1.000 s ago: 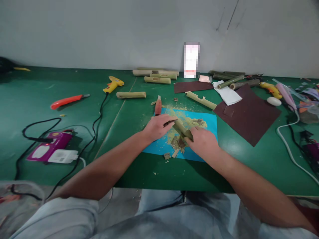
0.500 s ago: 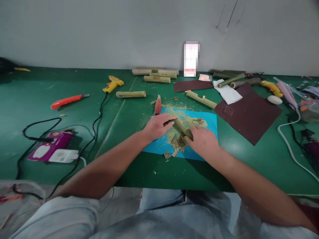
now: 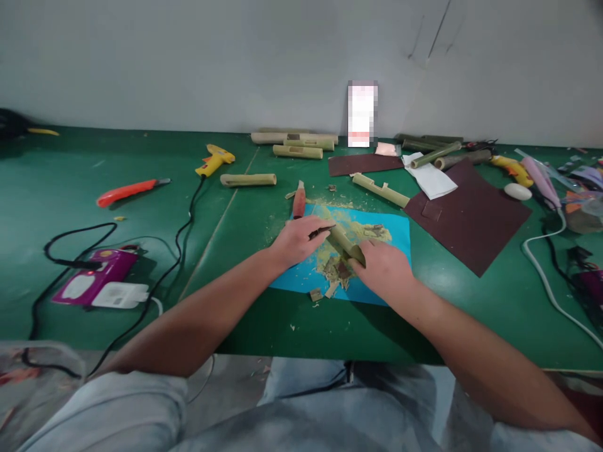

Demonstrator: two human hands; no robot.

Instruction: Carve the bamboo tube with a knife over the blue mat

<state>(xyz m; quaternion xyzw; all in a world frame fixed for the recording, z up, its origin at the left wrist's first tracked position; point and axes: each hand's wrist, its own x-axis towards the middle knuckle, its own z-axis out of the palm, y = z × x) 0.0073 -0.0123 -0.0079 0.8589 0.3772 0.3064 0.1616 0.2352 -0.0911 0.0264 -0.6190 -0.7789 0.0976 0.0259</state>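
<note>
Over a blue sheet (image 3: 400, 235) strewn with pale dust and shavings, a short bamboo tube (image 3: 343, 240) lies slanted between my hands. My right hand (image 3: 384, 263) is closed around its near end. At the far end, my left hand (image 3: 299, 240) is closed with a thin dark piece (image 3: 320, 232) between its fingers, against the tube; whether it is sandpaper or a blade I cannot tell. A red-handled cutter (image 3: 299, 199) lies just beyond my left hand. Loose brown scraps (image 3: 336, 270) are heaped below the tube.
Several cut bamboo pieces (image 3: 298, 152) lie along the wall, beside a propped phone (image 3: 362, 116). Left are a yellow glue gun (image 3: 214, 161), an orange utility knife (image 3: 127, 193) and a purple power strip (image 3: 97, 276) with cords. Right lie brown sheets (image 3: 475, 232) and a white egg-shaped object (image 3: 518, 191).
Both hands keep nearly the same place and grip on the bamboo tube. The whole view has shifted very slightly.
</note>
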